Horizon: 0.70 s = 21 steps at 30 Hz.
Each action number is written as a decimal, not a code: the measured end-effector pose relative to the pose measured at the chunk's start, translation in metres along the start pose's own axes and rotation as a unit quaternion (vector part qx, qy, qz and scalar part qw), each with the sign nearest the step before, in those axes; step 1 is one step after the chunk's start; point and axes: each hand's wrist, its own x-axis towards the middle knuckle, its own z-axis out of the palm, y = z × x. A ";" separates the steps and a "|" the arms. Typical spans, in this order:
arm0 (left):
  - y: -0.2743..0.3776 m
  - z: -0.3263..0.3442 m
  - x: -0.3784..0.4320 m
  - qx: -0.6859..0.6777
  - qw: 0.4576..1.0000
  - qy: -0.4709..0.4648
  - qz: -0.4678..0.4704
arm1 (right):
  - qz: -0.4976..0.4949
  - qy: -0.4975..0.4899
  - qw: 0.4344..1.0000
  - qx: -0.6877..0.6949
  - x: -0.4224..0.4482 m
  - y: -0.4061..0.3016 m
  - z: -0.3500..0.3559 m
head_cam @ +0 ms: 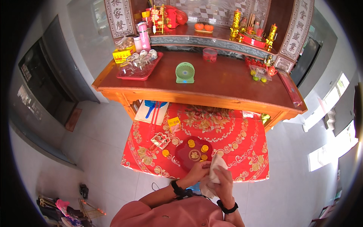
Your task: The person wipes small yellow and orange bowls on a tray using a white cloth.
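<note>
My right hand (223,181) grips a crumpled white cloth (218,166) in front of my chest. Close beside it on the left, my left hand (199,170) has its fingers bent together at the cloth's edge; whether something is pinched there cannot be made out. Just beyond both hands lies a dark red, scalloped box (185,154) with a gold emblem in its middle. Several gold coin-shaped pieces (204,148) rest on it, one partly hidden near my left fingers. Another gold piece (165,153) sits on the red floral tablecloth (241,161) to the left.
Left on the cloth are a decorated figure card (160,141), a yellow packet (174,124) and a blue fly swatter (150,111). A higher wooden altar table (227,82) overhangs the far side, bearing a green fan (185,73), a red tray (132,77) of glasses and a lidded tub (210,54).
</note>
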 end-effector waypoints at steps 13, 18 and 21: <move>0.024 0.000 -0.009 -0.158 0.983 -0.051 -0.080 | -0.068 -0.075 0.984 -0.144 -0.011 0.020 0.009; 0.021 0.000 -0.009 -0.025 0.995 -0.051 -0.077 | -0.042 -0.108 0.986 -0.116 -0.011 0.013 0.005; 0.005 -0.012 0.001 0.054 0.990 -0.081 -0.106 | 0.013 -0.060 0.996 -0.065 -0.016 0.012 0.010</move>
